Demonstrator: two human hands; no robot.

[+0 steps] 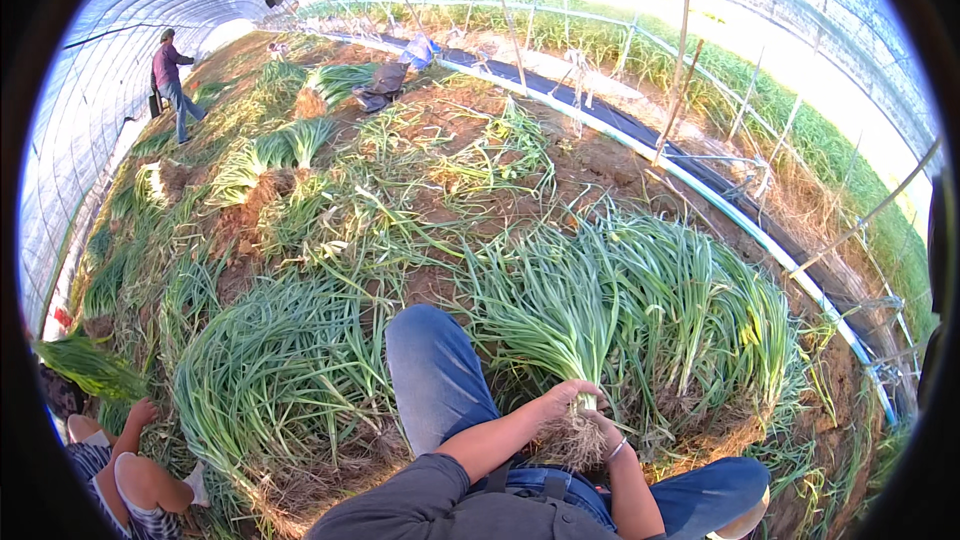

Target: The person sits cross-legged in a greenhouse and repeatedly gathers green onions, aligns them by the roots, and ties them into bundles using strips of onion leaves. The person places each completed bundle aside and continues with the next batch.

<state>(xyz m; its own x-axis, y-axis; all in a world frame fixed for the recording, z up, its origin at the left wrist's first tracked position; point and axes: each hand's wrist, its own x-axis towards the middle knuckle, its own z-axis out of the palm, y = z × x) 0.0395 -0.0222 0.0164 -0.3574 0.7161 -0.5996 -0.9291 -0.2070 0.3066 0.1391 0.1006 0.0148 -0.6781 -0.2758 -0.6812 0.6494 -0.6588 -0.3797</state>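
In front of my lap I hold a bunch of scallion-like plants (574, 337) with long green leaves fanning forward. My left hand (564, 399) wraps the pale stems just above the roots. My right hand (606, 431), with a bracelet at the wrist, is closed around the lower end by the tangled brown roots (574, 441). The fingers partly hide the stems. A large heap of the same plants (690, 300) lies to the right, touching the bunch's leaves. Another broad heap (277, 367) lies left of my bent knee, roots toward me.
A co-worker (127, 465) sits at lower left beside a raised green bunch (90, 367). Farther back a person (171, 82) stands by the plastic tunnel wall. More bundles (259, 157) and loose leaves cover the soil. A pale pipe (720, 202) and poles run along the right side.
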